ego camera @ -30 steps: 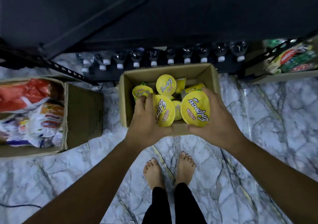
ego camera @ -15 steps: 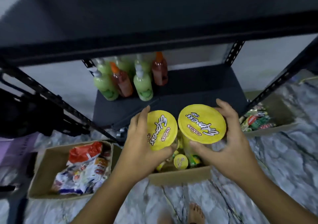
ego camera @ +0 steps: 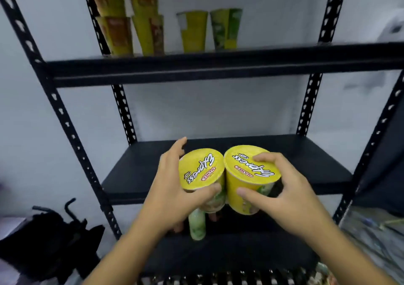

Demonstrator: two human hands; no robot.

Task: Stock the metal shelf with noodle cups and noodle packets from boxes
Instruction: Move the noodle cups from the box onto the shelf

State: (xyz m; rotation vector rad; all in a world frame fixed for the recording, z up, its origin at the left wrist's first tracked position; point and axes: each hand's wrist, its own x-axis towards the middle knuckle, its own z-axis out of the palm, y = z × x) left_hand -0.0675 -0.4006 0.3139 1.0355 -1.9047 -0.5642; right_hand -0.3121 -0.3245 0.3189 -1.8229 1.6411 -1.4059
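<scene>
My left hand (ego camera: 172, 188) grips a yellow noodle cup (ego camera: 201, 171) by its rim, lid tilted toward me. My right hand (ego camera: 284, 193) holds a second yellow noodle cup (ego camera: 247, 182), fingers on the lid and thumb on the side. Both cups touch each other and hover at the front edge of the black metal shelf (ego camera: 229, 153), whose middle board is bare. The boxes are out of view.
Tall snack packets (ego camera: 153, 33) stand on the upper board. A green bottle (ego camera: 197, 225) shows on the board below my hands. Perforated black uprights (ego camera: 72, 136) frame the shelf. A dark bag (ego camera: 54, 236) lies at lower left.
Both hands lifted the two cups up from the box on the floor to the middle shelf level, and my view rose from the floor to the shelf.
</scene>
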